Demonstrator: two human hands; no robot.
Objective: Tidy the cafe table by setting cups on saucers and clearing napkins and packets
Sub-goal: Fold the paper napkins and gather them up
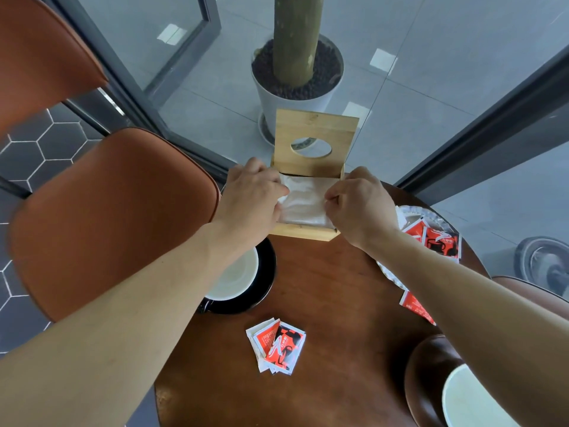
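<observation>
Both hands were at the open bamboo napkin box [311,180] at the far edge of the round dark-brown wooden worktop [323,288], its hinged lid with the round cut-out standing upright. The left hand [251,198] and the right hand [358,204] each had fingers curled narrowly and pinched on opposite edges of the crumpled white napkins [303,201] — pressing or settling them into the box, as I judged it.

The task looked roughly midway. Just nearer than the box and to its left, a white-lined cup [237,278] already sat on a glossy black saucer [268,272]. Well nearer than the box and to its right, another white-lined cup [468,399] rested on a brown saucer [428,377], partly hidden by the forearm.

The packets remained. A loose fan of red-and-white sugar packets [278,345] lay bare on the worktop, well nearer than the box. Right of the box, more red packets [437,238] sat on a white scalloped plate [409,211] — one red packet [414,306] seemed to lie off its rim.
</observation>
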